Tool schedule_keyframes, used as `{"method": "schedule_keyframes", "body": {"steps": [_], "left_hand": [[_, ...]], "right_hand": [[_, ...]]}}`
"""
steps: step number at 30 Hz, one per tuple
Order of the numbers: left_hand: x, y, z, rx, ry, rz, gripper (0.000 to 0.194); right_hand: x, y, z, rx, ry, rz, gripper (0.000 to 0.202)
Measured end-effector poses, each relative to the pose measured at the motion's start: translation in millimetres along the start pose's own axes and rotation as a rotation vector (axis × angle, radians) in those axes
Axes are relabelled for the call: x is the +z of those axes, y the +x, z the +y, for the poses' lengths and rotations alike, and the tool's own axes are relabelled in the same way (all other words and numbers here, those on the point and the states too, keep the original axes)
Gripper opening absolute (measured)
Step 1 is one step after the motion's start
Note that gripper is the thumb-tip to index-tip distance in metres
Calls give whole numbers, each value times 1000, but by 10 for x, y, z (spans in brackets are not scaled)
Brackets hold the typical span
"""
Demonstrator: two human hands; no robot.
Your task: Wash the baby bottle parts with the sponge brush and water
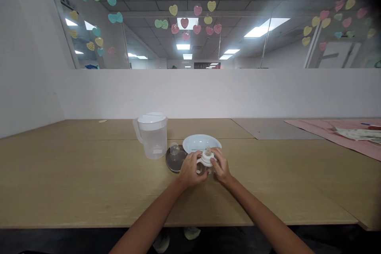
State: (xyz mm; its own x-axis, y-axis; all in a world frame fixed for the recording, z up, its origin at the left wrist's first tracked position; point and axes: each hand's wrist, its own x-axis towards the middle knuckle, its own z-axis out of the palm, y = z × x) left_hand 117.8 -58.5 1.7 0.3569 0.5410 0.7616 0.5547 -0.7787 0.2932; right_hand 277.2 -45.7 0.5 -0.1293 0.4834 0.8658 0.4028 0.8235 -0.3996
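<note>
Between my two hands is a baby bottle (207, 158) with a white collar, side handles and a clear teat on top. My left hand (190, 170) is closed round its left side and handle. From the right, my right hand (222, 166) grips the collar with thumb and fingers. Just behind the bottle lies a white oval dish (202, 141). Left of my left hand sits a dark round tray (176, 163), partly hidden by that hand. A clear dome-shaped cap (174, 149) rests on the tray.
A lidded clear plastic pitcher (154, 137) stands left of the tray. A pink cloth (333, 133) with papers lies at the far right of the wooden table (89, 182). Behind the table rises a white wall (208, 93) below a window with heart-shaped notes.
</note>
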Motion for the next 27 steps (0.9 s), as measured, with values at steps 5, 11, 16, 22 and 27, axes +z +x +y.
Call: {"method": "schedule_keyframes", "body": {"steps": [5,11,16,22,27], "left_hand": [[-46,37,35,4,15,-41,60],[-63,57,42,31,24,-94,62],[-38,30,28,-10,26,-96,72],[-14,22,15,-30,20,-81,78],[-78,23,107,3,36,-103,67]], "right_hand": [[10,7,-37,65,-34,160,25],[3,15,-66,66,-51,227,16],[19,10,-40,109,129,125,16],[46,-36,-9,151,179,38,34],[-39,14,-48,66,154,14,28]]}}
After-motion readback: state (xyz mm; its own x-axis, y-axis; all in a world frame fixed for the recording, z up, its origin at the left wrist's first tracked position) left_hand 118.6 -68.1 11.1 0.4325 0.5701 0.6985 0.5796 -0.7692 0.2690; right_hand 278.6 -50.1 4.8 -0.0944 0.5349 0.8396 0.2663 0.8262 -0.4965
